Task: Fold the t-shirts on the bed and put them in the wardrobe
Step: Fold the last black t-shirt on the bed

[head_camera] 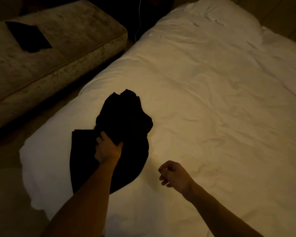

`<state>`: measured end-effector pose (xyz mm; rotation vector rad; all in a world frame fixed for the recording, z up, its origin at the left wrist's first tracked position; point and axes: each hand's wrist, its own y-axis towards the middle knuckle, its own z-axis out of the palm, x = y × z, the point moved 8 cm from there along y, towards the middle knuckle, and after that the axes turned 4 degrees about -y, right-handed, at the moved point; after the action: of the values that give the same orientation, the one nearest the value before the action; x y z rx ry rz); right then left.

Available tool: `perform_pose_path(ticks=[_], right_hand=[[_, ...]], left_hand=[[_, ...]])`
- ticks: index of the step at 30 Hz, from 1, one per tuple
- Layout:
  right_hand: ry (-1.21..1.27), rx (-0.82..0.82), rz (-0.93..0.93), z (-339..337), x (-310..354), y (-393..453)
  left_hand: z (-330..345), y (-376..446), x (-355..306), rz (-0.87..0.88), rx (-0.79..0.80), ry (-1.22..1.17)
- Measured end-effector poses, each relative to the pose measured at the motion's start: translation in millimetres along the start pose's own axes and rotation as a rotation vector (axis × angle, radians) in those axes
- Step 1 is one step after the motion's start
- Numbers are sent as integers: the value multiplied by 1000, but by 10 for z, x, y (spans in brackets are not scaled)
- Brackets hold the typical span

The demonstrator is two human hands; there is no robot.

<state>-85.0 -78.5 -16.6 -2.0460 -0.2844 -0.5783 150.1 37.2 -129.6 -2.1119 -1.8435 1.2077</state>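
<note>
Both forearms reach over the bed (212, 82). Left hand (108, 149) grips a crumpled black t-shirt (123, 117), fingers clenched in the cloth; right hand (173, 175) hovers beside it, loosely curled, holding nothing.

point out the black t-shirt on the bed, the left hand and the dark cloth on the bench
black t-shirt (125, 113), head view, on its crumpled upper part
left hand (108, 148), head view, back of the hand
dark cloth (28, 37), head view, its flat middle

Two bare forearms, no sleeves, hands (108, 147) ungloved
</note>
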Motion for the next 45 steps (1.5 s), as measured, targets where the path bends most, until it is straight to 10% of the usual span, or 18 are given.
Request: perform_pose_path(ticks=[10,17,26,41,45], right_hand=[[44,3,-17,119,84,4],[864,212,-63,321,842,-108],[628,-195,-347,-742,1133,-536],[375,-457,-800,-2270,2483,-2011],[264,-535,-851,-2672,2430,-2279]], left_hand=[[-625,-255,-322,451,-59,-317],[-673,-1822,-1193,768,11,-446],[-589,-2176,-1192,505,199,-523],[-1958,-2876,-2821,621,754,-1005],[-2150,-3126,-3264,593,675,-1069]])
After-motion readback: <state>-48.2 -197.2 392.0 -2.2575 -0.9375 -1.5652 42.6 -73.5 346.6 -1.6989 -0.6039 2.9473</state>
